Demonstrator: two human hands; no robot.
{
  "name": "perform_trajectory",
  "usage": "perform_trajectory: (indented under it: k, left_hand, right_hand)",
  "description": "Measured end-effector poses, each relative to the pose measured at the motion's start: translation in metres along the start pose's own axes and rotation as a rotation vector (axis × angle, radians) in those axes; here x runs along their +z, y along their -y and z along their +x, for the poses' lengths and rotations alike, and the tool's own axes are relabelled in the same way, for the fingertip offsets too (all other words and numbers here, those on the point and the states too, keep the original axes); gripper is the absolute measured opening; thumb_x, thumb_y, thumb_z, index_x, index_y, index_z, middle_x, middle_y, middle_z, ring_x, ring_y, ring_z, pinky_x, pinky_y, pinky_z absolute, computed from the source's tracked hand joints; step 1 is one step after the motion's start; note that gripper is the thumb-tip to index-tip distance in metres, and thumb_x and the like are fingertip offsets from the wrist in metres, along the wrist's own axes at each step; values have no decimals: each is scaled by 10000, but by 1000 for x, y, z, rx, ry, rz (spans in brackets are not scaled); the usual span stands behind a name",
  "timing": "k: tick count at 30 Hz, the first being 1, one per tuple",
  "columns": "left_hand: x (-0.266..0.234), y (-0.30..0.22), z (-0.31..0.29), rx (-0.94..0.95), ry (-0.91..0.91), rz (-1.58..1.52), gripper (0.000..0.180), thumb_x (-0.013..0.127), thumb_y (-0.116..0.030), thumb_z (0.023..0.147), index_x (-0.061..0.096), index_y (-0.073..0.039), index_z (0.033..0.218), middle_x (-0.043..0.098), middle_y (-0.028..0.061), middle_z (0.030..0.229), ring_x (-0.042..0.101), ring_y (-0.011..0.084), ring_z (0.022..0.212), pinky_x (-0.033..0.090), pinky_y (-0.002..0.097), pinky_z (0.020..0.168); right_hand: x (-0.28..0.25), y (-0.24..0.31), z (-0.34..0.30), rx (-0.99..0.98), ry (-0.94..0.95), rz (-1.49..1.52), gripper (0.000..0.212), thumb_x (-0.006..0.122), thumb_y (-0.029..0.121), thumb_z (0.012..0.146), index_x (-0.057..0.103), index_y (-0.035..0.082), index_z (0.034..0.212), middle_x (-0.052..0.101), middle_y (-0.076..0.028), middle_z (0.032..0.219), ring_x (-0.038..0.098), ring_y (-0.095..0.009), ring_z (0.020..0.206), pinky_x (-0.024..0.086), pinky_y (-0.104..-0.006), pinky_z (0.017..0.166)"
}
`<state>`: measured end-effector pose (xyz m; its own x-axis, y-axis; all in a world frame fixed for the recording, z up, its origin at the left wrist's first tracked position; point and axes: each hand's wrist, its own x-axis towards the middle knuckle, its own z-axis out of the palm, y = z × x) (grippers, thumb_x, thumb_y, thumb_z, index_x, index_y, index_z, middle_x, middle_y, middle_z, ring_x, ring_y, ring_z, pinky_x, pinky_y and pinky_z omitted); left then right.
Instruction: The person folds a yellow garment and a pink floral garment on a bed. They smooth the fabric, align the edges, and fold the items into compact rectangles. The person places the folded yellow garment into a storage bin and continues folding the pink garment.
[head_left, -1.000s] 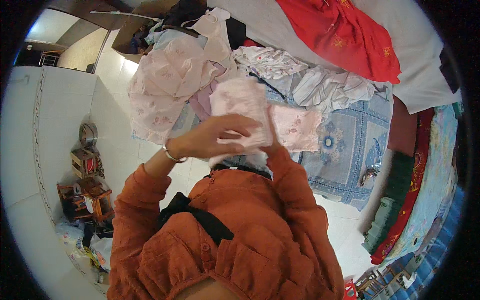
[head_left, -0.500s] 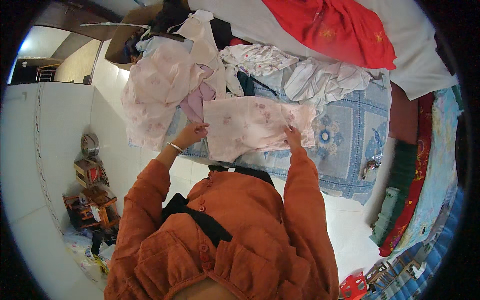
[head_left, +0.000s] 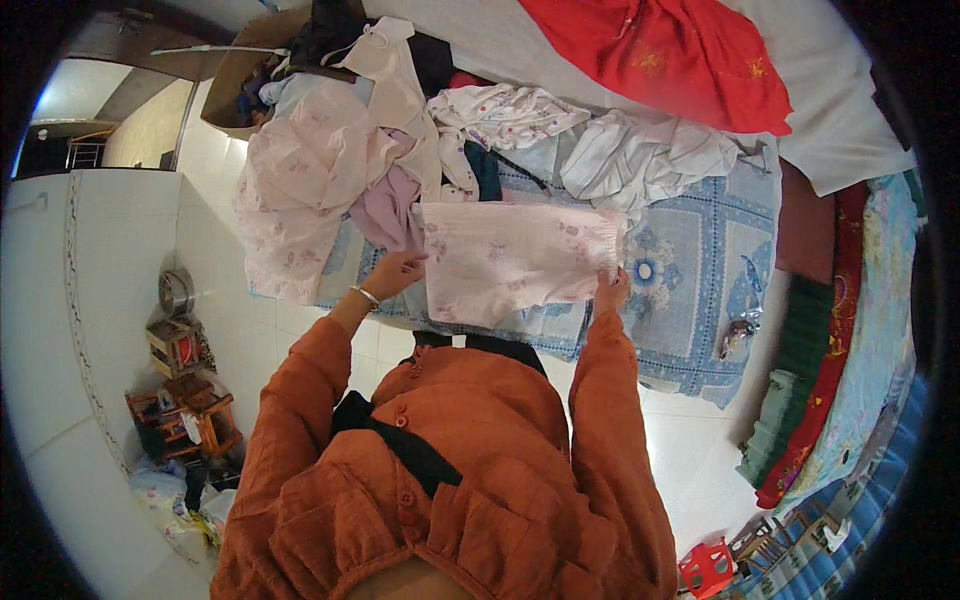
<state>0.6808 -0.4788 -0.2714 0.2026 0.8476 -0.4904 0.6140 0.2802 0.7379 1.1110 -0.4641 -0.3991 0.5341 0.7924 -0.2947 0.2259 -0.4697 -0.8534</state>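
Note:
A pair of pale pink floral trousers (head_left: 510, 255) lies folded in half on the blue patterned cloth (head_left: 690, 290), its gathered waistband on the right. With fingers closed, my left hand (head_left: 400, 270) grips the trousers at their left edge. At the lower right corner, by the waistband, my right hand (head_left: 612, 290) pinches the same trousers. Just beyond my left hand sits a mauve garment (head_left: 388, 205), beside a heap of pink floral clothing (head_left: 300, 170).
Behind the trousers lie a white patterned garment (head_left: 510, 112) and a crumpled white one (head_left: 635, 155). A cardboard box (head_left: 225, 100) stands at far left, and red cloth (head_left: 660, 60) drapes at the back. Small wooden stools (head_left: 190, 410) are on the floor at left.
My right hand has moved right to the waistband end, and my left hand slightly right and nearer. The trousers now lie flatter and straighter, with the waistband showing.

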Motion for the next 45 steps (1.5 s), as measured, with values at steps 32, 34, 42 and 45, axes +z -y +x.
perform_trajectory:
  k: [32, 34, 42, 45]
  left_hand:
    - [28, -19, 5, 2, 20, 35, 560, 691, -223, 700, 487, -100, 1206, 554, 179, 1037, 580, 251, 872, 475, 335, 772]
    - [38, -50, -1, 71, 39, 3, 701, 713, -269, 687, 395, -119, 1294, 486, 196, 1161, 537, 283, 990, 444, 345, 846]
    - [60, -176, 13, 495, -409, -353, 1011, 794, -160, 586, 178, -84, 1383, 379, 199, 1278, 409, 305, 1162, 330, 343, 976]
    - [28, -218, 17, 581, -514, -492, 807, 714, -44, 650, 302, -89, 1342, 493, 162, 1190, 495, 243, 1083, 392, 303, 907]
  right_hand:
    - [-5, 131, -19, 351, 652, 622, 379, 659, 79, 729, 523, -5, 1073, 600, -92, 954, 598, -190, 830, 496, -313, 711]
    - [4, 163, -43, 297, 629, 690, 377, 646, 63, 738, 500, -9, 1079, 590, -96, 971, 597, -196, 840, 499, -315, 718]
    - [35, 312, -119, 28, 486, 954, 381, 619, 40, 766, 417, -14, 1085, 554, -105, 1013, 572, -196, 856, 484, -296, 739]
    - [15, 354, -136, -104, 430, 1029, 379, 606, 1, 765, 445, 3, 1108, 527, -109, 1036, 531, -179, 911, 456, -280, 764]
